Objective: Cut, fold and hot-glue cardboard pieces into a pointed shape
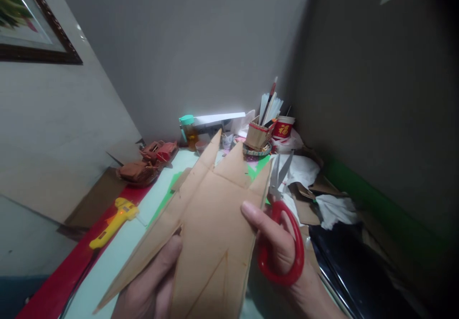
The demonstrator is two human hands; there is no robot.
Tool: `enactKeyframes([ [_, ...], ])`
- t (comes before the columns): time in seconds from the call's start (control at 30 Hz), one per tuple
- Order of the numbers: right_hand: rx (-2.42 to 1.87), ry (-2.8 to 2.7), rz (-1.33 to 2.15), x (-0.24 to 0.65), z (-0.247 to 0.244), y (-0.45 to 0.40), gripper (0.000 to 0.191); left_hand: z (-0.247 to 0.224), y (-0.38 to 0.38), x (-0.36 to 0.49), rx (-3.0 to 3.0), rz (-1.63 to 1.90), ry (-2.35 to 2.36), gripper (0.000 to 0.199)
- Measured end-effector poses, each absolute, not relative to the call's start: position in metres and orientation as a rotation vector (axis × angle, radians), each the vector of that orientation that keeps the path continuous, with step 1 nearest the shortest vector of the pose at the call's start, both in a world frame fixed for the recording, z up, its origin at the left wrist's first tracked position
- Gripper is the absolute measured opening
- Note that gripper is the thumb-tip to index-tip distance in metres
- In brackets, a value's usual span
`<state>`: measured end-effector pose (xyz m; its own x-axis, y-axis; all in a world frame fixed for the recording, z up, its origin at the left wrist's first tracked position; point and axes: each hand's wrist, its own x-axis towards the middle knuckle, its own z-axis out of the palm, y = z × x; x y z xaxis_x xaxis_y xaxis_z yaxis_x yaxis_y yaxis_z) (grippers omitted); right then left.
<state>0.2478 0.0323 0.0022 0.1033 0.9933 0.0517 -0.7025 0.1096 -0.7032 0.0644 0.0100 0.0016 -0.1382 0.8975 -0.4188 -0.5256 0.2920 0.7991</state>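
A brown cardboard piece (211,214) with several pointed spikes along its far end is held up in front of me. Pencil-like lines forming a triangle show near its lower end. My left hand (154,280) grips it from the left, thumb on the edge by a notch. My right hand (279,242) pinches its right edge, thumb on top. Red-handled scissors (299,257) hang round my right hand's fingers, their blades parted and pointing away, beside the cardboard. The fingers behind the cardboard are hidden.
A yellow hot glue gun (114,223) lies on the left of the table. Behind stand a teal-lidded bottle (189,130), a box of sticks (258,135) and a red cup (284,127). White cloths (335,211) and a black folder-like item (349,261) lie right.
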Motion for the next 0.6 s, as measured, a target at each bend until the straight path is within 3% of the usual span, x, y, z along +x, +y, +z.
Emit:
enactKeyframes([
  [0.13, -0.577, -0.64, 1.382, 0.248, 0.0, 0.034, 0.06, 0.009, 0.018, 0.069, 0.708, 1.452, 1.373, 0.047],
  [0.3, -0.596, -0.614, 1.355, 0.248, 0.003, 0.031, 0.072, 0.002, 0.022, 0.061, 0.823, 1.462, 1.318, 0.042],
  [0.47, -0.628, -0.593, 1.338, 0.246, 0.007, 0.026, 0.069, -0.008, 0.017, 0.055, 0.811, 1.452, 1.369, 0.026],
  [0.6, -0.648, -0.618, 1.289, 0.244, 0.006, 0.023, 0.064, -0.018, 0.012, 0.055, 0.727, 1.442, 1.278, 0.034],
])
